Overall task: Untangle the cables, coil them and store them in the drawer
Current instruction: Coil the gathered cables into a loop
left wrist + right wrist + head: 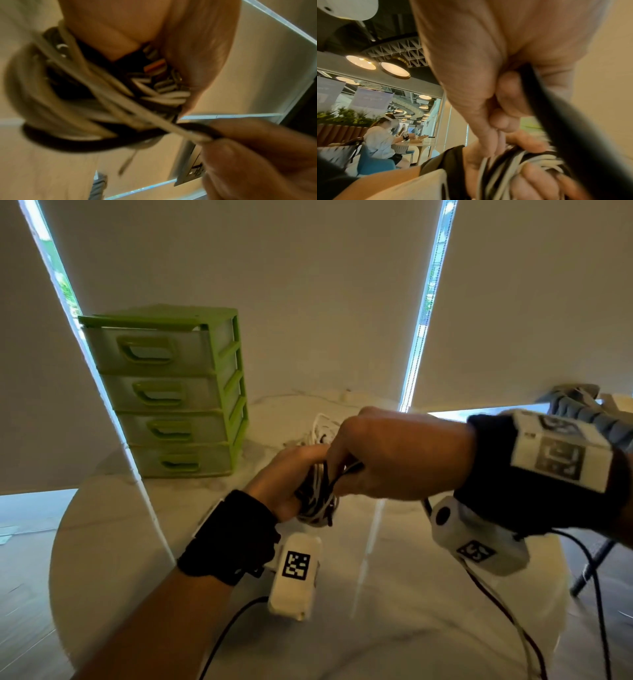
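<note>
Gripping a bundle (317, 494) of black and white cables, the left hand (284, 477) has its fingers curled round the loops, which show in the right wrist view wound across its fingers (537, 180). The right hand (394, 457) sits just beside and slightly above it, touching it, with fingers closed in a pinch on a black strand (539, 94) and, in the left wrist view, a pale strand (154, 119) that runs taut into the bundle. Both hands hang above the table (411, 594). Beyond the left hand's knuckles a few white loops (320, 426) lie on the table, apart from the bundle; whether they join it cannot be told. The drawers (164, 392) stand farther out, off past the left hand's far side, all four shut. Judging from this, the winding is under way and nothing is stored yet. The main risk is that black and white strands are wound together, so a hard pull by the right hand could cinch a knot instead of freeing a cable. If the left hand's grip loosens while the right one tugs, the loops may spring off the fingers and spill. The tails trailing under the right wrist could also snag on the wrist camera (479, 539) or its lead.
</note>
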`<state>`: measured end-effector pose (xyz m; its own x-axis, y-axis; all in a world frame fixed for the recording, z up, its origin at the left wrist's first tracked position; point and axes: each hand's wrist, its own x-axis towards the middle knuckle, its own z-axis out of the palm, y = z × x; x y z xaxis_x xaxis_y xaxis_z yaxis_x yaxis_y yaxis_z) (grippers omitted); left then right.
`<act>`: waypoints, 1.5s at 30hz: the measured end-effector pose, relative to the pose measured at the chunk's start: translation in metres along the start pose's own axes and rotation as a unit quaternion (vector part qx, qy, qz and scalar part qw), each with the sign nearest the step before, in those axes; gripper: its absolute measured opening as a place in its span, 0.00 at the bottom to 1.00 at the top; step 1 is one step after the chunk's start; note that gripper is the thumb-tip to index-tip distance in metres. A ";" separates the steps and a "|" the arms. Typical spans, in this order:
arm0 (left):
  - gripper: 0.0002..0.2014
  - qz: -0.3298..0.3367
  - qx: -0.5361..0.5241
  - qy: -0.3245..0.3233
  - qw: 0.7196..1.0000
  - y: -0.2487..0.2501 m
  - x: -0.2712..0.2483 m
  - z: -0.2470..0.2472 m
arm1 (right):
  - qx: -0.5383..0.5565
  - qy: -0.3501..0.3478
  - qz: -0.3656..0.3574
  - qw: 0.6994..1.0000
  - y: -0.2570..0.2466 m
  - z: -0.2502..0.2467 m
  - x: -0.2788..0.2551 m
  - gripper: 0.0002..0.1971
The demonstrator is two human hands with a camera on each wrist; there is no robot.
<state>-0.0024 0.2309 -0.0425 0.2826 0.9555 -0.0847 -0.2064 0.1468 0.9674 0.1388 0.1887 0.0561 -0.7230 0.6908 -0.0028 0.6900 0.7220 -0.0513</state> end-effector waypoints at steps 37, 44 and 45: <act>0.20 -0.108 -0.234 -0.348 0.902 0.013 -0.008 -0.012 | 0.185 0.025 -0.089 0.978 0.092 0.019 0.021 0.26; 0.22 -0.085 -0.297 -0.314 0.898 0.019 -0.007 -0.021 | 0.356 0.063 -0.015 0.932 0.090 0.055 0.006 0.16; 0.23 -0.080 -0.307 -0.310 0.896 0.018 -0.007 -0.019 | 0.402 0.080 -0.007 0.912 0.088 0.059 0.007 0.16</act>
<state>-0.0259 0.2318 -0.0291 0.7815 0.6117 0.1230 -0.5395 0.5635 0.6257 0.1927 0.2550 -0.0078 -0.6732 0.7250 0.1453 0.3875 0.5133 -0.7657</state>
